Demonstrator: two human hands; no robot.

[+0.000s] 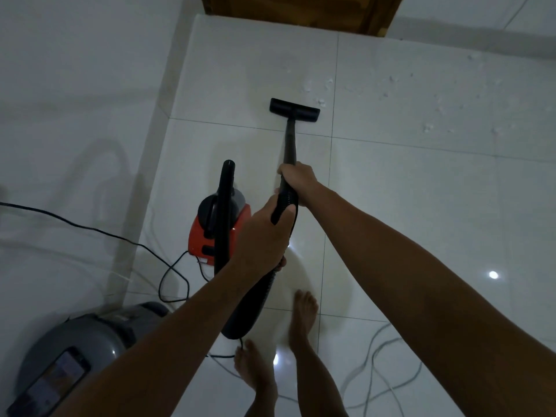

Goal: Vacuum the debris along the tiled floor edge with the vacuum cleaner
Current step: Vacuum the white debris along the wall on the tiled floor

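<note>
A black vacuum wand [290, 139] runs from my hands down to a flat black floor nozzle [294, 106] resting on the white tiled floor [406, 191]. My right hand [298, 182] grips the wand higher up. My left hand [264, 236] grips the ribbed hose [284, 203] just behind it. The red and black vacuum cleaner body [218, 227] stands on the floor to the left of my hands. Small white debris [319, 88] lies just beyond and right of the nozzle, and more debris [436, 106] is scattered further right.
A white tiled wall [75, 100] meets the floor at the left. A wooden door base [301, 10] is at the top. A black power cord [120, 239] loops near the vacuum. A grey appliance [90, 341] with a phone [51, 383] on it sits bottom left. Grey cables [379, 365] lie near my bare feet.
</note>
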